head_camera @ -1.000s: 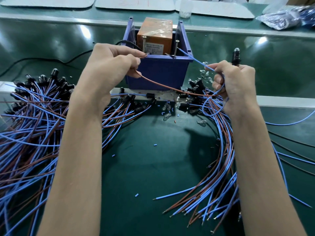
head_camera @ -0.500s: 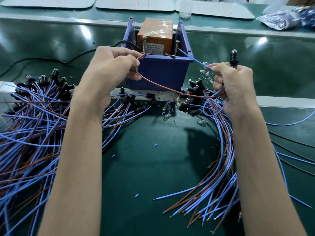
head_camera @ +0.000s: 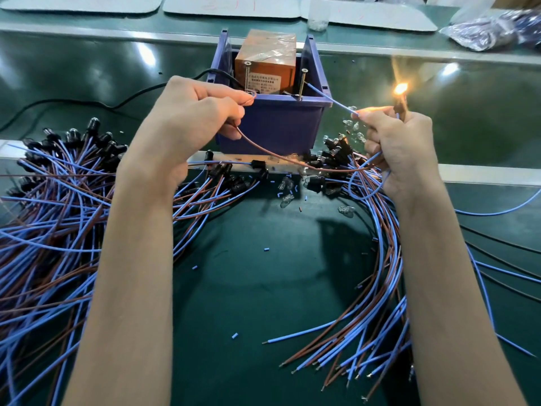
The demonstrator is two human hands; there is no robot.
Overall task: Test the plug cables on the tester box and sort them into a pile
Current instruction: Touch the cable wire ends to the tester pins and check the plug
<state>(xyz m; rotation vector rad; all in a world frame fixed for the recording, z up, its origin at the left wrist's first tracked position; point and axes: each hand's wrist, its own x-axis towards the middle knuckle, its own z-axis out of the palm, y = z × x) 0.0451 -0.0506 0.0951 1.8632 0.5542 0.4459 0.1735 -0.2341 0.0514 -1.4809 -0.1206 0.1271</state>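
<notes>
The tester box (head_camera: pixel 272 127) is a blue bin holding an orange block (head_camera: pixel 265 63) with two upright screws. My left hand (head_camera: pixel 190 118) pinches the brown wire (head_camera: pixel 272 155) with its tip at the left screw (head_camera: pixel 248 77). My right hand (head_camera: pixel 401 145) pinches the blue wire (head_camera: pixel 330 99), whose tip touches the right screw (head_camera: pixel 303 83), and also grips the black socket. The bulb (head_camera: pixel 400 89) above my right fist glows orange. A large pile of cables (head_camera: pixel 49 218) lies at the left, a smaller bundle (head_camera: pixel 377 288) at the right.
Loose small glass bulbs (head_camera: pixel 288 197) and black sockets (head_camera: pixel 325 165) lie in front of the bin on the green mat. A black power cord (head_camera: pixel 87 102) runs left from the bin. A plastic bag (head_camera: pixel 491 33) sits at the back right, white boards (head_camera: pixel 234 5) along the back.
The bulb in my right hand has lit up. Both hands stay almost where they were, with the wire tips now at the two screws.
</notes>
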